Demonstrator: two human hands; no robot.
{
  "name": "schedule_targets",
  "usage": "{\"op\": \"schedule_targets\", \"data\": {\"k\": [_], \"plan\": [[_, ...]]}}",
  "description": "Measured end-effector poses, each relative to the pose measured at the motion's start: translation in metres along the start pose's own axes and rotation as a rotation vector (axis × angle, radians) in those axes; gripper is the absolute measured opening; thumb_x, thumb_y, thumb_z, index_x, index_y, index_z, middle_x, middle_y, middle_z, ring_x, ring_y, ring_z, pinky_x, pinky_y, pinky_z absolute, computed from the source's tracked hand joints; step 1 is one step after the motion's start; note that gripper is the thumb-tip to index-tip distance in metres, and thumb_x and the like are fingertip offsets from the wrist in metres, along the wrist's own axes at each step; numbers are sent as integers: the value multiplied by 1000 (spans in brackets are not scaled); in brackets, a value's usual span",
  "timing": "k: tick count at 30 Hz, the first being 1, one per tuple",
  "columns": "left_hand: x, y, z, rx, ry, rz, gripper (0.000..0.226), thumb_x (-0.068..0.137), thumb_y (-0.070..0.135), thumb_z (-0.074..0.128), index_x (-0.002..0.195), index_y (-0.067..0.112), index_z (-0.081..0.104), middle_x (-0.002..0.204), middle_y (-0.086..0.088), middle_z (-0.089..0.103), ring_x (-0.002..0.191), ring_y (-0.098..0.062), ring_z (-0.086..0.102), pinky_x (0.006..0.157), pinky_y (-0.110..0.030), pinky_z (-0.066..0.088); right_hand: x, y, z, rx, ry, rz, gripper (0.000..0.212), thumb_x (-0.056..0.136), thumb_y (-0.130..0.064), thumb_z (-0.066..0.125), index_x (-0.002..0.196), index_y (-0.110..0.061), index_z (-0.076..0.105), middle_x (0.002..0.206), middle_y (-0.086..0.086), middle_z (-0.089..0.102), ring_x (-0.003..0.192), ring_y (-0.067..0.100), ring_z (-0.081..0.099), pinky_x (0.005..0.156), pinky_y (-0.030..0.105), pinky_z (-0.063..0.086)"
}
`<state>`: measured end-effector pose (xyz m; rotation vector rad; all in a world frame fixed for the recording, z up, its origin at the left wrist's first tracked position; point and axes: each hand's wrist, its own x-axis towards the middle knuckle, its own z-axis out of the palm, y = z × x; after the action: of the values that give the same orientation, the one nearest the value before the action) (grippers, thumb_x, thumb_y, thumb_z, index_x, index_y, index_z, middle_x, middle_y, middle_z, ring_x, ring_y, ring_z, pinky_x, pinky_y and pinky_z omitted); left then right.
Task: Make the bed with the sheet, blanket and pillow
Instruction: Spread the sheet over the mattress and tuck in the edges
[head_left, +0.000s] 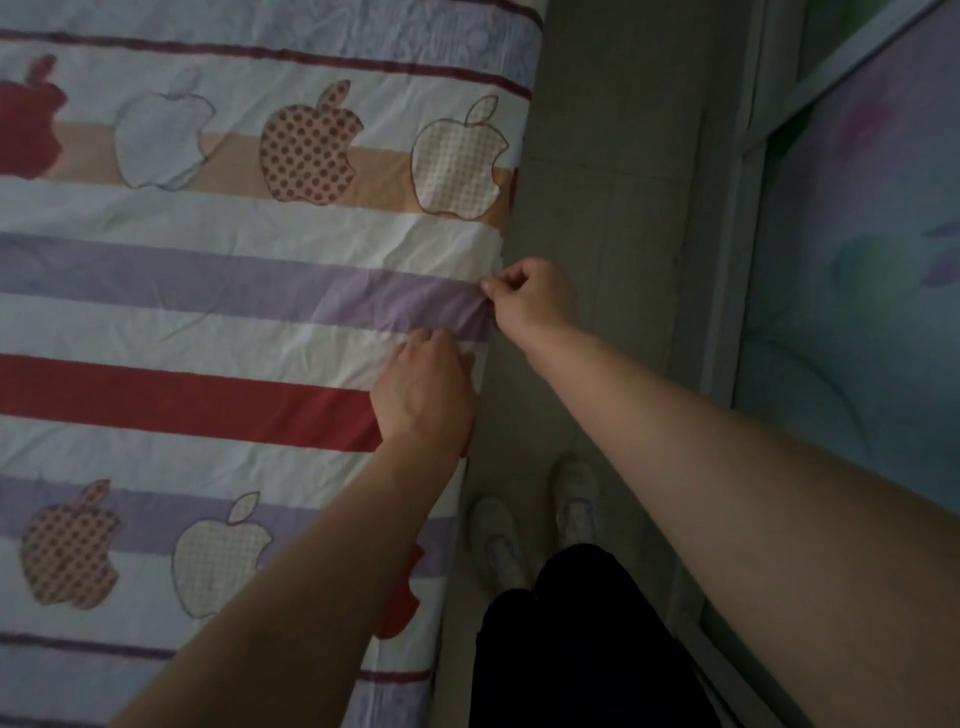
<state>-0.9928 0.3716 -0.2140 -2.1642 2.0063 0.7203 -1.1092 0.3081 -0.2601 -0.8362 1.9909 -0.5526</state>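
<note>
A sheet with red, purple and white stripes and apple shapes is spread over the bed, filling the left of the view. Its right edge runs along the bed's side. My right hand pinches that edge at the purple stripe, where the cloth bunches into folds. My left hand lies just below it near the red stripe, fingers bent down onto the sheet at the edge; whether it grips the cloth is hidden. No blanket or pillow is in view.
A narrow strip of grey floor runs between the bed and a pale metal frame on the right. Behind the frame is pastel-patterned fabric. My feet in white shoes stand on the floor beside the bed.
</note>
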Motion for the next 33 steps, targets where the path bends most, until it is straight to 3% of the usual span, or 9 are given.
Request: {"op": "schedule_targets", "data": {"k": [4, 9, 15, 20, 24, 28, 29, 33], "plan": [[-1, 1, 5, -20, -3, -1, 25, 102, 35, 48, 98, 16, 63, 104, -6, 63, 96, -27, 62, 71, -34, 43, 5, 13, 5, 50, 18, 21, 18, 80, -35, 72, 71, -23, 63, 85, 7, 74, 83, 29, 72, 78, 48, 61], [-4, 8, 10, -55, -29, 8, 24, 101, 33, 51, 101, 14, 64, 107, -7, 64, 99, -28, 62, 75, -35, 43, 10, 29, 0, 94, 58, 8, 18, 66, -43, 63, 64, -26, 60, 83, 6, 75, 83, 29, 73, 79, 50, 60], [-17, -3, 10, -107, -36, 31, 29, 97, 44, 55, 96, 16, 62, 101, -3, 61, 93, -25, 61, 79, -42, 54, -7, 32, 3, 135, 9, 13, 27, 63, -49, 67, 63, -22, 61, 76, 7, 74, 79, 33, 73, 74, 54, 61], [-64, -31, 13, -148, -62, -10, 28, 93, 45, 61, 86, 18, 59, 92, 0, 58, 82, -22, 58, 68, -35, 47, -56, 43, -13, 86, -91, 32, 26, 81, -37, 77, 68, -21, 61, 84, 12, 74, 85, 33, 73, 80, 53, 60], [-110, -64, 19, -154, -57, -81, 24, 90, 41, 64, 85, 18, 59, 91, -1, 59, 85, -25, 60, 71, -37, 50, -77, 40, -25, 69, -101, -11, 25, 81, -36, 76, 67, -21, 62, 84, 11, 75, 88, 32, 73, 82, 52, 60], [-168, -82, 29, -174, -68, -123, 26, 89, 48, 63, 96, 23, 64, 109, 0, 65, 96, -28, 65, 73, -38, 53, -118, 50, -25, 28, -150, -50, 24, 79, -36, 75, 63, -21, 63, 82, 10, 76, 86, 31, 74, 83, 51, 60], [-179, -85, 34, -169, -70, -134, 27, 87, 52, 63, 90, 25, 62, 112, 3, 66, 96, -27, 65, 74, -38, 53, -127, 55, -21, 22, -163, -43, 24, 80, -35, 76, 64, -21, 63, 81, 10, 75, 86, 31, 74, 84, 51, 60], [-223, -99, 57, -84, -95, -159, 37, 84, 57, 66, 86, 21, 57, 95, 3, 59, 88, -25, 62, 67, -36, 49, -166, 86, 6, -35, -202, -18, 20, 83, -33, 77, 72, -19, 67, 88, 11, 76, 90, 31, 73, 87, 47, 59]]}}
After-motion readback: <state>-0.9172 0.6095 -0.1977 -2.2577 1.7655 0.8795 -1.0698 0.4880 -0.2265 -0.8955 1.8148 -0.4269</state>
